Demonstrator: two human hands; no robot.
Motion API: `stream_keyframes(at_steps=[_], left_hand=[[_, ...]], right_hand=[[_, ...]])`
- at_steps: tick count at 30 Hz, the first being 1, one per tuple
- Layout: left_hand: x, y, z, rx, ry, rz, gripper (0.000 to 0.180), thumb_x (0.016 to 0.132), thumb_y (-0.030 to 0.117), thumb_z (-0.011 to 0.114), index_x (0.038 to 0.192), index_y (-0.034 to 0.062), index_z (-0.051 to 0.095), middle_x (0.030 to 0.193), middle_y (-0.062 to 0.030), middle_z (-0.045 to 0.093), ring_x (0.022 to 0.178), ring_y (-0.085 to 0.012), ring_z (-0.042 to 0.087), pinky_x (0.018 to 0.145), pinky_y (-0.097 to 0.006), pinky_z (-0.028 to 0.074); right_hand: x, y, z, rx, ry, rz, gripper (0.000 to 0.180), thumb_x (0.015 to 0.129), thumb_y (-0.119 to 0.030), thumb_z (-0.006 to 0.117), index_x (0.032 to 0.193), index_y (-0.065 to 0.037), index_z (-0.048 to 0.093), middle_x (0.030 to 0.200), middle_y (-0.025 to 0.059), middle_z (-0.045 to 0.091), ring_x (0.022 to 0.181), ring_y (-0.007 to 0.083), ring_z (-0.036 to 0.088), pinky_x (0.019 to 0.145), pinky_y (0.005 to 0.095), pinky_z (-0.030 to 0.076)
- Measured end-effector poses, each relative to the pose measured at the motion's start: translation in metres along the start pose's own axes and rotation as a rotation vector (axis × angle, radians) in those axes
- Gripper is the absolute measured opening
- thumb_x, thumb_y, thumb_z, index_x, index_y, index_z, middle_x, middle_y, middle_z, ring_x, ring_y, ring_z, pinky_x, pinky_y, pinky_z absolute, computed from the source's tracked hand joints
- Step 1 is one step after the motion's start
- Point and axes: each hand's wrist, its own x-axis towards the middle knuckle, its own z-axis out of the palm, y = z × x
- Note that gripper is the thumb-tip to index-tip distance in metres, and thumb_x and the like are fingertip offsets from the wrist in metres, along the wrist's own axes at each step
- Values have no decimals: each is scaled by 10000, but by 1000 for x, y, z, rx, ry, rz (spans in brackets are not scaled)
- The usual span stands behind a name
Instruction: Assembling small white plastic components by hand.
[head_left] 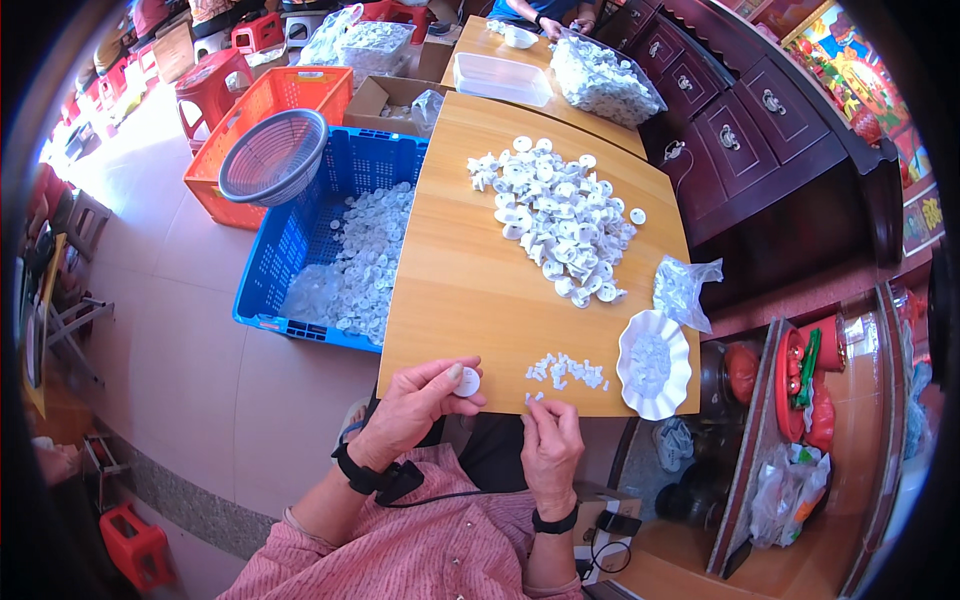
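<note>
left hand (415, 405): pinching a round white plastic cap (467, 381) at the near worktop (450, 290) edge
right hand (548, 440): fingertips closed on a small white insert (534, 397), just below the loose inserts (567, 371)
step: looks like fitting insert into cap
next: bring both together, needs fine alignment
supply: cap pile (558, 218) mid-worktop; scalloped white dish (653, 362) to the right; blue crate (335, 245) on the left

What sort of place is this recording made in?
Probably a small home or shopfront workshop for hand assembly: a heap of white plastic parts on a wooden table, a blue crate of finished pieces on the tiled floor, dark wooden cabinets alongside.
</note>
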Motion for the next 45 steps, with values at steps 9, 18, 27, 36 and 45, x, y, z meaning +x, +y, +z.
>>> stream_keyframes(at_steps=[9,18,27,36,45], left_hand=[[-1,-8,-6,-138,-100,47,391,1029,82,472,1392,-63,456,1322,-212,565,1151,-332,625,998,-370,535],[-3,-10,-7,-112,-147,19,409,1004,139,558,1354,-63,499,1182,-181,640,1022,-244,675,881,-311,571],[-4,-12,-8,-209,-169,-21,397,1018,157,534,1347,-64,509,1123,-160,652,951,-211,683,809,-286,573],[-3,-17,-11,-219,-216,-34,385,1016,144,544,1346,-51,519,1118,-143,647,957,-202,677,811,-278,576],[-4,-16,-12,-241,-204,-34,391,1004,156,563,1331,-57,533,1098,-169,658,913,-199,682,794,-288,579]], right_hand=[[0,1,3,-37,47,-124,162,765,7,750,909,-18,681,860,101,602,776,291,629,685,399,519],[-5,-8,9,535,42,323,65,935,-34,630,911,2,581,864,53,612,713,105,607,640,239,495],[5,-23,2,868,-69,584,48,950,-11,599,974,29,592,973,59,588,734,105,607,679,230,512],[22,-49,2,671,-35,185,51,910,-18,651,947,14,635,1027,109,596,808,146,614,700,267,521],[24,-55,5,599,-40,127,65,904,-34,662,941,14,637,1027,133,604,819,178,616,704,285,521]])
